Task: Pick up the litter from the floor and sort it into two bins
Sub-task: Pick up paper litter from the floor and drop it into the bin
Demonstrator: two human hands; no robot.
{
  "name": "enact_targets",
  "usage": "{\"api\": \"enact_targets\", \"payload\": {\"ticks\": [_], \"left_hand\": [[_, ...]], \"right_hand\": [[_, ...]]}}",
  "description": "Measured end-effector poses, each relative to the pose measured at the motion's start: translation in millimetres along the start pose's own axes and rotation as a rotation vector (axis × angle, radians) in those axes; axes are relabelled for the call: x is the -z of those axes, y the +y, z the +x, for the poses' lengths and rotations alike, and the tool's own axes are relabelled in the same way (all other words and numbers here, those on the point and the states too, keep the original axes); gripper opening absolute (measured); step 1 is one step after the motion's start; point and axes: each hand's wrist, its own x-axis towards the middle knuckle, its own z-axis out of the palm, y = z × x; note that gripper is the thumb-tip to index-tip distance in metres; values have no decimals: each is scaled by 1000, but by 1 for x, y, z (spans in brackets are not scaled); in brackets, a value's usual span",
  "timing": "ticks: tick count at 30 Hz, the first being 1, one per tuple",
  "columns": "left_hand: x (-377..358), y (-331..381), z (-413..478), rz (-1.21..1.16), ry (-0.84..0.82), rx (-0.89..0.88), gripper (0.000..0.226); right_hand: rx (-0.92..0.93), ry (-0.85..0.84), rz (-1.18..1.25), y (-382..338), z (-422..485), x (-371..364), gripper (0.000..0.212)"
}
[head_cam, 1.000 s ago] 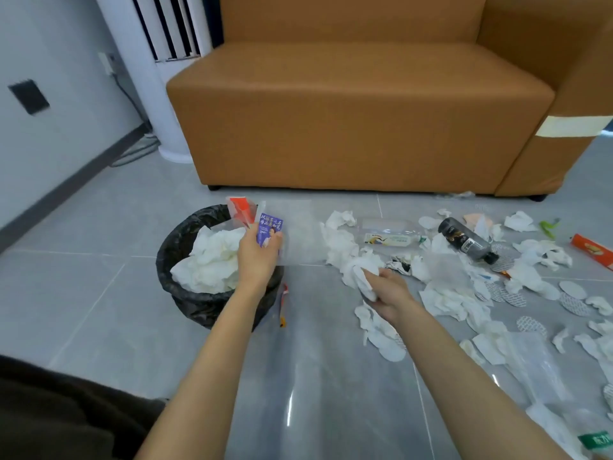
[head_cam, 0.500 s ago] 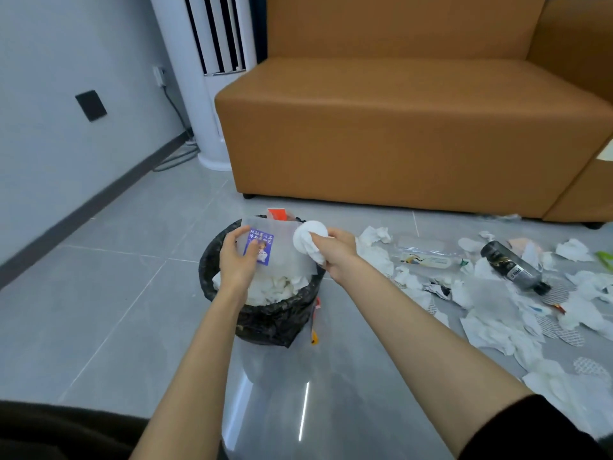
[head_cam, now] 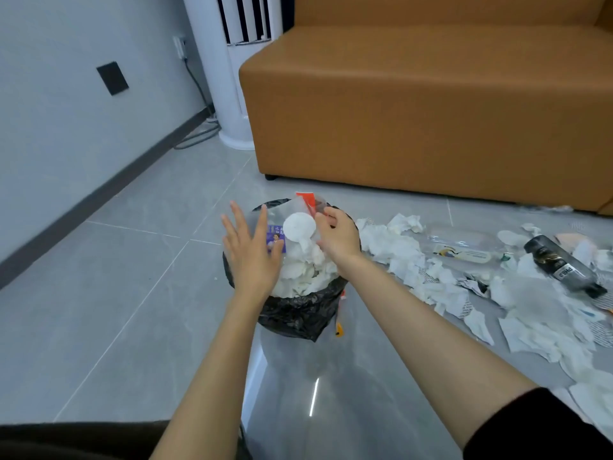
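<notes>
Round white pad (head_cam: 298, 227) now tops tissues (head_cam: 298, 282) heaped in bin (head_cam: 292, 315).

White Chinese characters stand on the purple label (head_cam: 278, 239) of the clear plastic wrapper (head_cam: 282, 212), too small to read. The black plastic bottle (head_cam: 560, 265) bears a white patch of blurred capital letters. Print on the clear plastic bottle (head_cam: 464, 244) is illegible.

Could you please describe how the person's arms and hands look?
The left hand and right hand are bare: no gloves, rings or watch. Both forearms are uncovered; a black sleeve ends near the right elbow, none shows on the left.
</notes>
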Motion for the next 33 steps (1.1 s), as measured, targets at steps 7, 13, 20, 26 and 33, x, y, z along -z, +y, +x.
{"api": "enact_targets", "payload": {"ticks": [7,13,20,26,33], "left_hand": [[-13,21,-4,-148,-112,-96,47],[-25,31,-15,82,-350,-42,47],[-52,2,-5,187,-633,-12,52],[-55,8,8,183,-817,72,45],[-48,9,4,-21,-697,140,64]], "right_hand": [[104,83,-21,0,-2,17,32],[67,149,8,13,-14,49,28],[54,121,-96,48,-29,77,24],[24,81,-181,74,-40,84,23],[18,30,-212,80,-41,92,25]]}}
